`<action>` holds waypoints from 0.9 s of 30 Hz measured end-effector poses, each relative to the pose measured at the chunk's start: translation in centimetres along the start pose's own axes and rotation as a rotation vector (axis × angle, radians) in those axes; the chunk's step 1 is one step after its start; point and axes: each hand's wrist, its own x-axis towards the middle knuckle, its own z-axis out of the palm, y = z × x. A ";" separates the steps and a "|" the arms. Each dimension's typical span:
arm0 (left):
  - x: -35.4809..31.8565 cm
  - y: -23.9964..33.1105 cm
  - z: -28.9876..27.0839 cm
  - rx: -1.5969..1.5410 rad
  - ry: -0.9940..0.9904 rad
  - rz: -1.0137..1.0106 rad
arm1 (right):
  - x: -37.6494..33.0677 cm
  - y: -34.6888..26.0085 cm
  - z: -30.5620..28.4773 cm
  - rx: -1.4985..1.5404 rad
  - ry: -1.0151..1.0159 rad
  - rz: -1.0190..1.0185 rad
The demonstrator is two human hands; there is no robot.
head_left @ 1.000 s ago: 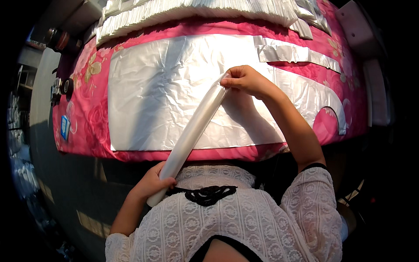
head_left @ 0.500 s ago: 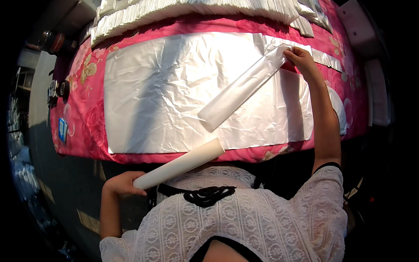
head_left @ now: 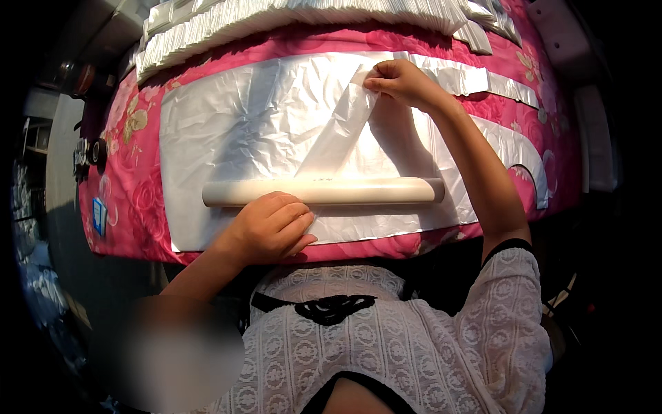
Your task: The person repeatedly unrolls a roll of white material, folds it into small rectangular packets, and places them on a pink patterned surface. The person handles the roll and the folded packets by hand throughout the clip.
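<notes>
My right hand (head_left: 400, 84) pinches the far end of a folded white plastic bag (head_left: 336, 134), a long narrow strip slanting down to the left. The strip passes under a smooth white tube (head_left: 345, 192), which lies crosswise over it. Below the tube's near side, my left hand (head_left: 272, 224) is closed, its fingertips at a bit of thin plastic that seems to be the strip's near end. Beneath all this a large, wrinkled white plastic sheet (head_left: 207, 138) is spread flat, partly in shadow.
A pink floral cloth (head_left: 141, 172) covers the table. Packed rows of folded white bags (head_left: 296, 21) line the far side. More white plastic with a curved cut-out (head_left: 514, 145) lies at the right. A blue-and-white packet (head_left: 99, 217) and a dark roll-like object (head_left: 98, 151) sit at the left edge.
The tube has gone from my left hand near my lap onto the sheet, across the strip. My left hand has let go of it and moved in; my right hand has shifted left with the strip.
</notes>
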 end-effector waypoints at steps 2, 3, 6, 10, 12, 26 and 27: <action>-0.7 0.6 1.1 -0.015 -0.057 0.051 | 0.4 0.1 -0.2 -0.047 -0.019 0.004; -0.9 0.9 1.5 -0.022 -0.085 0.076 | 0.6 0.3 -0.2 -0.058 -0.031 0.006; -2.1 1.0 2.5 0.010 -0.333 -0.018 | 1.3 0.8 -0.4 -0.044 -0.060 0.018; -2.3 1.8 2.8 0.017 -0.465 -0.118 | 1.2 0.7 -1.0 0.047 -0.096 0.037; -2.3 2.3 3.6 0.026 -0.420 -0.115 | 0.0 -0.1 -0.6 -0.012 0.199 0.038; -2.1 5.8 6.4 0.133 -0.294 -0.294 | -13.3 -0.9 9.1 -0.596 0.354 -0.364; -2.1 5.9 6.3 0.102 -0.294 -0.290 | -13.1 0.3 7.8 -0.641 0.435 -0.336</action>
